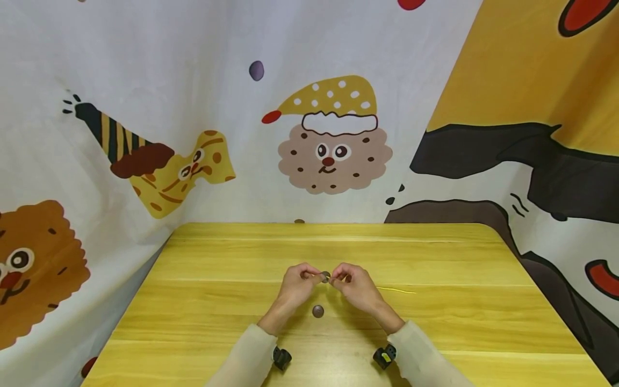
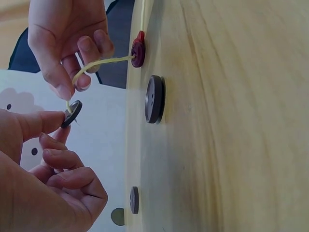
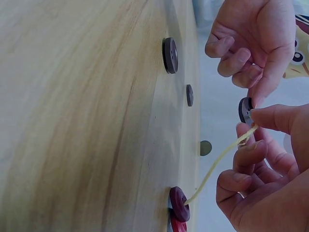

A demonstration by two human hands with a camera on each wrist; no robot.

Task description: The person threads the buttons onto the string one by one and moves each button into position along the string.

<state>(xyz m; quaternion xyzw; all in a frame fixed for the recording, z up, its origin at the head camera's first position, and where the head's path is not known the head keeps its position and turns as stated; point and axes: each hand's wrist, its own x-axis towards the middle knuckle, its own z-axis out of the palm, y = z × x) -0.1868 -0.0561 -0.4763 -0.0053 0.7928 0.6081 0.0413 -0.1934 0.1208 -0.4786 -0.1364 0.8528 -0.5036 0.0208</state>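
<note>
Between the thumb and finger of my left hand [image 1: 296, 284], a dark round button [image 2: 72, 114] is held up off the table. My right hand [image 1: 357, 287] pinches yellow cord [image 3: 219, 161] close against that button; the cord meets its face near the holes. From there the cord sags to a maroon button [image 2: 138, 54] on the table, which it passes through. A red piece [image 3: 177, 223] lies against the maroon button, and the cord's tail [image 1: 396, 290] trails right. In the head view the right hand hides both of these.
A larger dark button [image 1: 317, 311] lies on the wooden table [image 1: 217, 322] between the forearms. Another smaller dark button [image 2: 134, 200] rests farther off, seen in the wrist views. Behind the table hangs a printed cloth [image 1: 232, 43].
</note>
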